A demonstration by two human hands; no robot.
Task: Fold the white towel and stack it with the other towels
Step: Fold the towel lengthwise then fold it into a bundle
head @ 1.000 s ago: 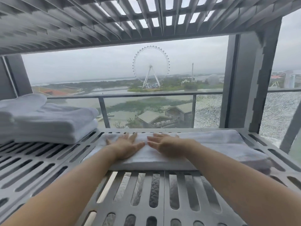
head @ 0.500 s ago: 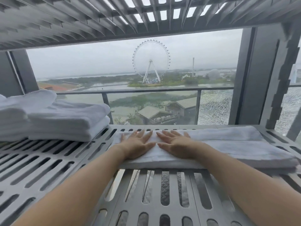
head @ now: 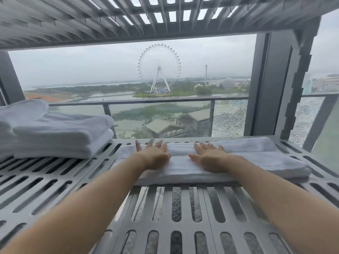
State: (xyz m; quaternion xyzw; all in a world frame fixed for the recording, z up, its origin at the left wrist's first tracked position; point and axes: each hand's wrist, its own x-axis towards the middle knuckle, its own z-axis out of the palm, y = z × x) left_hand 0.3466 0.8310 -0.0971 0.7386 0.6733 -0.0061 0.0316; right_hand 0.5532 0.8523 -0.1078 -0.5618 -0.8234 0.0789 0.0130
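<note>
Status: white towel (head: 256, 160) lies folded in a long strip across the slatted shelf (head: 55, 182), around 5 o'clock of frame centre. I see left hand (head: 156, 156) and right hand (head: 211, 159) palm-down on it, a little apart. Fingers are straight and spread, pressing flat, gripping nothing. Stack of folded towels (head: 60, 136) sits at 9 o'clock, apart from the strip.

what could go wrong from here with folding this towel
1. The left hand and right hand press flat mid-towel; the right end of the white towel lies free, so layers may shift when folded.
2. Dragged across the slotted shelf, an edge might catch in a slot.
</note>
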